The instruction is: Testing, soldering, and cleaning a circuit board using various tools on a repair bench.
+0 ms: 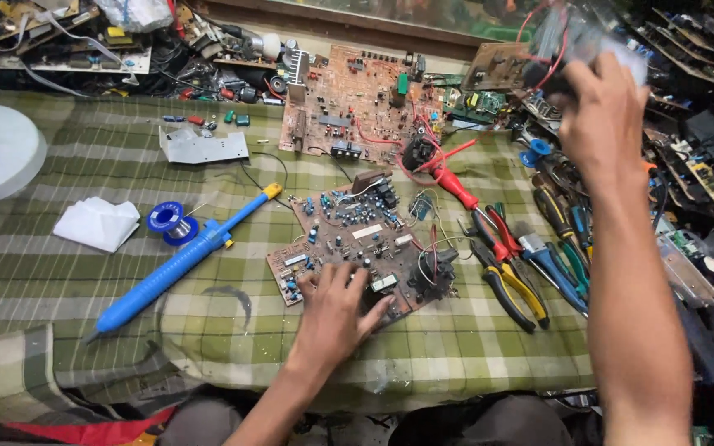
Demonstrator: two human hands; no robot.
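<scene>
The left hand (336, 307) lies with fingers spread flat on the brown circuit board (357, 239) at centre frame. The right hand (601, 120), upper right, closes around a blurred clear object (597, 33) with red wires. Pliers (510, 277) lie between them.

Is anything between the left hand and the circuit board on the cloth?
No. The left hand already lies flat on the near edge of the circuit board, fingers spread over its components. The right hand is raised far off, gripping a blurred wired part.
</scene>
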